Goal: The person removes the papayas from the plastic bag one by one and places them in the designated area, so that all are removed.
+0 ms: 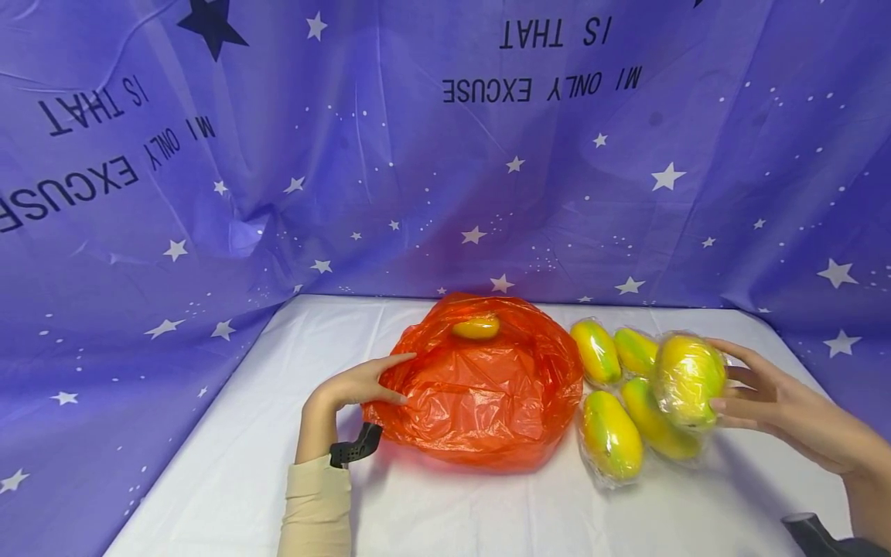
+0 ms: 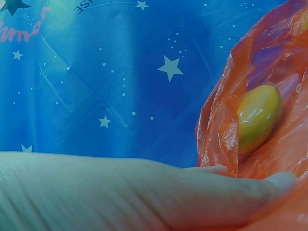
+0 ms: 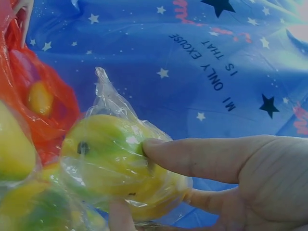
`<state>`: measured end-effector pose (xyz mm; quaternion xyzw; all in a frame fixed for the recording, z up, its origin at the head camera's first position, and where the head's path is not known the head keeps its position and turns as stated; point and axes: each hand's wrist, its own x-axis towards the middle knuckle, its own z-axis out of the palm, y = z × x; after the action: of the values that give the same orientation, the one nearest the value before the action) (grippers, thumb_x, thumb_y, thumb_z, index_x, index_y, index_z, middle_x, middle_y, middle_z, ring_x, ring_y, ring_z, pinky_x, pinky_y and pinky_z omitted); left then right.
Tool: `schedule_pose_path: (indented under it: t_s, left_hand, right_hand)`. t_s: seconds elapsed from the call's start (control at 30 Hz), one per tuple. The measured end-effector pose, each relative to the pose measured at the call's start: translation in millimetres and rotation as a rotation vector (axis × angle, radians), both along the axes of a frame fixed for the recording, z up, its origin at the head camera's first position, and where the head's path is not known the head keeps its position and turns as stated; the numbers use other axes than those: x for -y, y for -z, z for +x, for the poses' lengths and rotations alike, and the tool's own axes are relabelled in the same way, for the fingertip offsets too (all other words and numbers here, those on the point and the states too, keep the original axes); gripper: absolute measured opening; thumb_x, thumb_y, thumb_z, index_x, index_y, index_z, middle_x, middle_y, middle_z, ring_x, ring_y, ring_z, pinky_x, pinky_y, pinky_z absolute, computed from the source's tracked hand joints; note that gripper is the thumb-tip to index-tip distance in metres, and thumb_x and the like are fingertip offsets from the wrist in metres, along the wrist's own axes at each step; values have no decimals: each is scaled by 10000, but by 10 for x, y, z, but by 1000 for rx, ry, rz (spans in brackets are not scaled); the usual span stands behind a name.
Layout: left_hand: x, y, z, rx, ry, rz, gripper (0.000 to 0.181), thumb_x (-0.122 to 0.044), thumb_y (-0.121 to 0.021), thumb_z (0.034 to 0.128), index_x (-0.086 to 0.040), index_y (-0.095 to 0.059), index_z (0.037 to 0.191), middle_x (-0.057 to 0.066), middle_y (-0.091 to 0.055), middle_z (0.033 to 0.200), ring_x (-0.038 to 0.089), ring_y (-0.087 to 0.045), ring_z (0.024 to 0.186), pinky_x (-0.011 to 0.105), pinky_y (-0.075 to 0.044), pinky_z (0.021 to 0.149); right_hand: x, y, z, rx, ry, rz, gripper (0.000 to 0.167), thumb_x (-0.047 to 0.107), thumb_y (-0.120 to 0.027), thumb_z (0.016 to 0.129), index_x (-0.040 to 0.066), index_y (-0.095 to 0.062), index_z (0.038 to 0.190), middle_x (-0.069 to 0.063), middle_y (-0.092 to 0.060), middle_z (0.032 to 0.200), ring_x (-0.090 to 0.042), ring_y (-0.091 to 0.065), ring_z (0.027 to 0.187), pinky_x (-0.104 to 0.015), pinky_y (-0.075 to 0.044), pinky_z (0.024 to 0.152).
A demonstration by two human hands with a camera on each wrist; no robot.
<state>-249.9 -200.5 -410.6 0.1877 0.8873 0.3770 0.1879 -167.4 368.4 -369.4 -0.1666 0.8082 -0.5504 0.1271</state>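
Note:
A red plastic bag [image 1: 473, 402] lies on the table with its mouth spread, and a yellow mango [image 1: 477, 327] shows inside it. My left hand [image 1: 362, 383] touches the bag's left rim, its thumb and forefinger extended and apart; the other fingers are mostly hidden. In the left wrist view the thumb lies against the red film, below the mango [image 2: 260, 118] in the bag. My right hand [image 1: 773, 394] holds a clear-wrapped yellow-green mango [image 1: 691, 379] above the others. In the right wrist view, thumb and fingers grip this wrapped mango [image 3: 120, 163] from its sides.
Several wrapped mangoes, among them a front one [image 1: 612, 437] and a back one [image 1: 596, 352], lie right of the bag on the white tablecloth [image 1: 230, 464]. A purple star-printed curtain [image 1: 418, 193] surrounds the table's back and sides.

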Motion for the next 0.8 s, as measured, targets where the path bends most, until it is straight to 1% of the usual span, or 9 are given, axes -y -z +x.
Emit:
schedule_pose_path:
  t_s: [0.23, 0.3, 0.33, 0.47, 0.53, 0.57, 0.67, 0.73, 0.8]
  left_hand:
    - [4, -1, 2, 0, -1, 0, 768, -209, -754, 829, -130, -379, 1494, 145, -373, 1498, 369, -302, 1375, 576, -242, 1097]
    - [3, -2, 3, 0, -1, 1, 767, -208, -754, 828, -129, -380, 1493, 144, -373, 1498, 369, -301, 1375, 575, -241, 1098]
    - [3, -3, 3, 0, -1, 1, 767, -209, -754, 828, -128, -380, 1493, 143, -373, 1498, 368, -301, 1376, 575, -241, 1098]
    - [-3, -6, 2, 1, 2, 4, 763, -203, -749, 831, -122, -379, 1493, 145, -374, 1498, 370, -299, 1376, 577, -240, 1098]
    - [-4, -5, -1, 0, 1, 4, 762, -201, -749, 831, -122, -379, 1493, 146, -375, 1497, 371, -300, 1376, 578, -240, 1097]
    - [-5, -4, -2, 0, 0, 3, 761, -199, -749, 832, -123, -380, 1493, 146, -375, 1496, 371, -299, 1376, 580, -239, 1097]
    - [-6, -2, -6, 0, -4, -1, 761, -199, -751, 832, -129, -381, 1492, 144, -376, 1496, 370, -300, 1376, 583, -240, 1095]
    - [-7, 0, -8, 2, -7, -4, 762, -201, -753, 831, -134, -382, 1493, 142, -375, 1497, 370, -300, 1376, 585, -240, 1094]
    - [-7, 0, -9, 4, -9, -7, 764, -205, -754, 830, -136, -381, 1493, 142, -373, 1499, 371, -297, 1377, 586, -240, 1094]
  right_hand:
    - [-115, -15, 15, 34, 57, 87, 743, 33, -488, 994, 285, -75, 1558, 49, -449, 1279, -89, -587, 1079, -334, -551, 806]
    - [-133, -24, 21, 49, 75, 111, 750, 59, -492, 998, 300, -55, 1558, -58, -414, 1332, -86, -587, 1070, -327, -549, 803]
    - [-146, -24, 24, 48, 79, 119, 750, 61, -490, 999, 303, -53, 1558, -62, -416, 1331, -88, -588, 1067, -322, -549, 802]
    - [-211, -32, 30, 38, 81, 149, 758, 65, -491, 1000, 302, -38, 1560, -8, -451, 1324, -60, -580, 1065, -305, -548, 792]
    - [-262, -31, 24, 29, 77, 170, 762, 61, -488, 1000, 299, -30, 1561, 65, -462, 1285, -29, -572, 1062, -297, -548, 787]
    - [-282, -35, 21, 34, 82, 182, 764, 67, -490, 1001, 299, -25, 1562, 33, -447, 1308, -6, -564, 1058, -297, -548, 784]
    - [-332, -53, 10, 66, 104, 240, 782, 119, -496, 1009, 330, 23, 1555, -198, -339, 1401, 35, -545, 1023, -324, -546, 772]
    - [-351, -61, 5, 95, 116, 273, 794, 158, -497, 1014, 333, 63, 1549, -344, -206, 1430, -88, -563, 1080, -399, -549, 784]
    - [-366, -62, 4, 127, 121, 300, 809, 191, -497, 1016, 329, 103, 1540, -417, -117, 1429, -250, -563, 1115, -471, -542, 790]
